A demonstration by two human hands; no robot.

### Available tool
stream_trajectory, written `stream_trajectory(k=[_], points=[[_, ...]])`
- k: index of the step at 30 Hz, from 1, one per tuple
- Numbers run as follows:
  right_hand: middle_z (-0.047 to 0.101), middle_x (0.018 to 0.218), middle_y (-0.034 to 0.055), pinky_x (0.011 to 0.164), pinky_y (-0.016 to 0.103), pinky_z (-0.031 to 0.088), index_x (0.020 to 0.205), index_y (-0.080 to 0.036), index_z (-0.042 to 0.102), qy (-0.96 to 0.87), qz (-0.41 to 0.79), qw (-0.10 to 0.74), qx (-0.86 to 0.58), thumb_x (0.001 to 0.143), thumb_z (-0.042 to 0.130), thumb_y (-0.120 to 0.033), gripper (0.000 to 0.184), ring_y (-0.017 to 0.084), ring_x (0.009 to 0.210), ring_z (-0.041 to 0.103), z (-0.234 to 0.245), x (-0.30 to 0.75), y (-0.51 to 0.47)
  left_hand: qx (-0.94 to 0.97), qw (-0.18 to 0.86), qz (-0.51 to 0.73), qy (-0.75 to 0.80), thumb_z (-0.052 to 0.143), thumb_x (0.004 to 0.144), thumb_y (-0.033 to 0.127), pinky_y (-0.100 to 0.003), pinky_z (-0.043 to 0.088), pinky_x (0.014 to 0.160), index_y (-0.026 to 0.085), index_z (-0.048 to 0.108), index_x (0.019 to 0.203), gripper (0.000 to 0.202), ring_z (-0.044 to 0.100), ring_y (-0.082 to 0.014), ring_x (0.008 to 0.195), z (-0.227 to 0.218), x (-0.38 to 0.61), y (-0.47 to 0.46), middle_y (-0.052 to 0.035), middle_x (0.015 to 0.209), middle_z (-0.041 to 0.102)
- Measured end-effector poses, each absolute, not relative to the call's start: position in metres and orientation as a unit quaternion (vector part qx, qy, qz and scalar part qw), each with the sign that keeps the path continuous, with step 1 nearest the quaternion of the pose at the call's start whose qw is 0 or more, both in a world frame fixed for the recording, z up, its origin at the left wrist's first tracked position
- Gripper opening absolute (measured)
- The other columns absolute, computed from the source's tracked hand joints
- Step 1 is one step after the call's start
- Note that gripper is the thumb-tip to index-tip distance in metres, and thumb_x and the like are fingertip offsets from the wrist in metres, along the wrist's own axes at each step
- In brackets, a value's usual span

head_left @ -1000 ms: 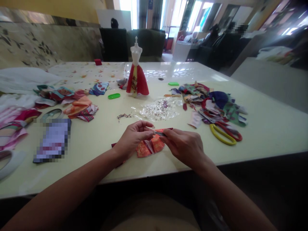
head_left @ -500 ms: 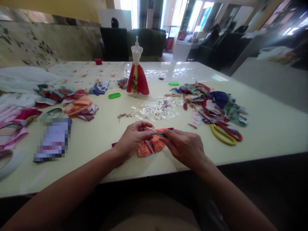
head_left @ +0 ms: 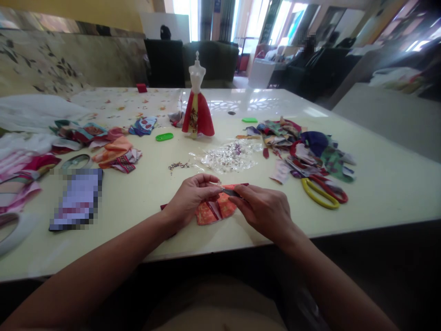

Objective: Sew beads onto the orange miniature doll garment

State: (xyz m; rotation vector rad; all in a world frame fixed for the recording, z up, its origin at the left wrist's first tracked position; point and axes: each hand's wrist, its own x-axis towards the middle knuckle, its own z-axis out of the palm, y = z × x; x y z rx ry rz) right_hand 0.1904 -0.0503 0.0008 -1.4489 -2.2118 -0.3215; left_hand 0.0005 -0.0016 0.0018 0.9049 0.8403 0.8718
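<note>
An orange patterned piece of cloth (head_left: pixel 217 211) with dark red strips lies near the table's front edge, under both hands and partly covered by them. My left hand (head_left: pixel 193 197) is closed in a pinch above the cloth; what its fingertips hold is too small to make out. Between the thumb and fingers of my right hand (head_left: pixel 267 202) is a small grey tapered tool (head_left: pixel 229 192), its narrow end pointing at the left fingertips. Whether it is a pair of tweezers cannot be told. The two hands almost meet at the fingertips.
Beyond the hands lie a clear plastic sheet with shiny bits (head_left: pixel 229 158) and small loose beads (head_left: pixel 177 166). A small dress form (head_left: pixel 198 112) in a red skirt stands behind. Scissors (head_left: pixel 320 193) and cloth scraps (head_left: pixel 285 133) are right; tape rolls (head_left: pixel 10 232) are left.
Both hands keep almost the same place and grip. The whole view has shifted very slightly; nothing on the table has visibly moved.
</note>
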Motion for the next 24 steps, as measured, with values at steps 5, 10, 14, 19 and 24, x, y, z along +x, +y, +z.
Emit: stream_trajectory(k=[5,10,14,19,24], points=[[0.072,0.082,-0.0009,0.056,0.026,0.029,0.097,-0.023,0.068,-0.805,-0.113,0.245,-0.529,0.095,0.050,-0.041,0.026,0.011,0.066,0.063,-0.0002,0.1914,-0.0505,0.409,0.734,0.393,0.374,0.077,0.071,0.015,-0.020,0.051,0.063,0.013,0.061,0.093,0.028,0.065,-0.0097,0.065,0.0018,0.0005,-0.0014,-0.0036,0.077,0.069],[0.072,0.080,-0.0005,0.056,0.025,0.029,0.093,-0.023,0.067,-0.802,-0.090,0.245,-0.537,0.095,0.049,-0.041,0.026,0.011,0.067,0.063,-0.0021,0.1940,-0.0500,0.414,0.734,0.394,0.367,0.077,0.070,0.014,-0.019,0.049,0.062,0.013,0.061,0.093,0.028,0.064,-0.0086,0.063,0.0003,0.0008,-0.0023,-0.0011,0.074,0.068],[0.072,0.080,0.0000,0.057,0.025,0.030,0.095,-0.023,0.067,-0.802,-0.060,0.253,-0.538,0.095,0.049,-0.042,0.027,0.012,0.068,0.065,-0.0009,0.1951,-0.0505,0.421,0.732,0.392,0.364,0.077,0.071,0.016,-0.020,0.049,0.063,0.013,0.061,0.093,0.028,0.062,-0.0079,0.062,-0.0012,0.0010,-0.0023,-0.0006,0.074,0.067],[0.072,0.085,0.0003,0.057,0.025,0.031,0.100,-0.023,0.067,-0.806,-0.064,0.254,-0.531,0.094,0.050,-0.043,0.027,0.012,0.070,0.066,0.0000,0.1958,-0.0522,0.414,0.732,0.398,0.368,0.077,0.070,0.016,-0.021,0.049,0.066,0.013,0.060,0.092,0.028,0.064,-0.0092,0.066,-0.0004,0.0022,-0.0027,-0.0012,0.076,0.067],[0.073,0.084,-0.0009,0.055,0.025,0.030,0.102,-0.024,0.068,-0.807,-0.115,0.246,-0.524,0.094,0.051,-0.041,0.025,0.011,0.066,0.064,-0.0002,0.1941,-0.0535,0.387,0.741,0.396,0.380,0.078,0.069,0.013,-0.022,0.050,0.064,0.013,0.060,0.090,0.028,0.063,-0.0089,0.063,0.0022,0.0030,-0.0039,-0.0011,0.076,0.066]])
